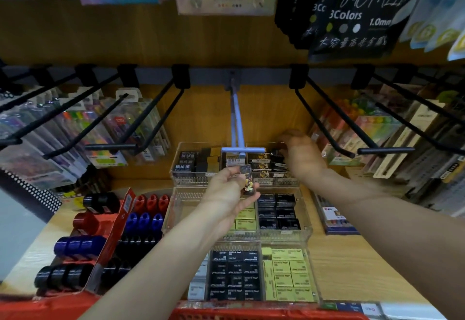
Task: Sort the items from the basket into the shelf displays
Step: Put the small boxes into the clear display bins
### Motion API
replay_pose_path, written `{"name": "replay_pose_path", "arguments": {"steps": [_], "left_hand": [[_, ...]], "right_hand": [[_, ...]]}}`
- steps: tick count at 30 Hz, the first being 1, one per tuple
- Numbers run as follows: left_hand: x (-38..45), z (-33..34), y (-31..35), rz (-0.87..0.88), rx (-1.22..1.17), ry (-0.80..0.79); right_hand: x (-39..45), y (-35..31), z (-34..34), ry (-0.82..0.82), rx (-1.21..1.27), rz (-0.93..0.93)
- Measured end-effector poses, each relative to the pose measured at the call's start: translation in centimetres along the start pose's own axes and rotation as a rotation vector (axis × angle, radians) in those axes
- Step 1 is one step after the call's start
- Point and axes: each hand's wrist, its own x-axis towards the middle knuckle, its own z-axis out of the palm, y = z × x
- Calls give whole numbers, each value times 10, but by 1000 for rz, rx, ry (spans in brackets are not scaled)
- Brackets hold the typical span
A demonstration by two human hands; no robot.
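Left hand (227,189) fingers pinch small dark box (247,181); right hand (300,155) fingers in rear tray (191,179), grip unclear. Hanging pack (352,18) reads "3Colors 1.0mm".

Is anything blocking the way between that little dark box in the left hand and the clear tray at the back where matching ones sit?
Partly. The right hand is reaching into the back tray, and a pale blue hook hangs just above it. The left hand holds the small box just in front.

The left hand (230,189) sits at the centre of the frame, palm up with fingers curled in a pinch, its forearm rising from the lower left, while the right hand (300,152) reaches higher, right of centre, palm down, fingertips hidden, forearm entering from the right edge.
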Motion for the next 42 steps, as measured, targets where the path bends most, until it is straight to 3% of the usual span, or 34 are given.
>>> {"name": "replay_pose_path", "arguments": {"steps": [2, 4, 8, 13, 24, 27, 32, 35, 39, 40, 42], "left_hand": [[-1, 0, 1, -3, -4, -6], [-3, -1, 2, 5, -12, -8], [-9, -2, 3, 9, -21, 10], [-16, 1, 5, 22, -12, 15], [-11, -2, 1, 94, 62, 91], [-16, -4, 2, 76, -61, 79], [-44, -8, 8, 51, -130, -6], [-64, -9, 9, 69, -103, -47], [-75, -8, 7, 79, 28, -81], [-73, -8, 7, 112, 146, -65], [-61, -12, 8, 283, 637, 23]], "right_hand": [[-14, 7, 6, 74, -71, -110], [-32, 9, 9, 122, -310, -219], [-63, 12, 24, -12, -444, -194], [-56, 12, 22, 5, -385, -208], [-29, 6, 20, -133, -319, -106], [-47, 8, 21, 2, -148, -199], [-102, -5, 6, 91, 491, -375], [-131, -20, -9, 133, 566, -447], [-138, -25, -20, 240, 443, -452], [-133, -23, -21, 247, 404, -420], [-117, -15, -22, 238, 287, -318]]}}
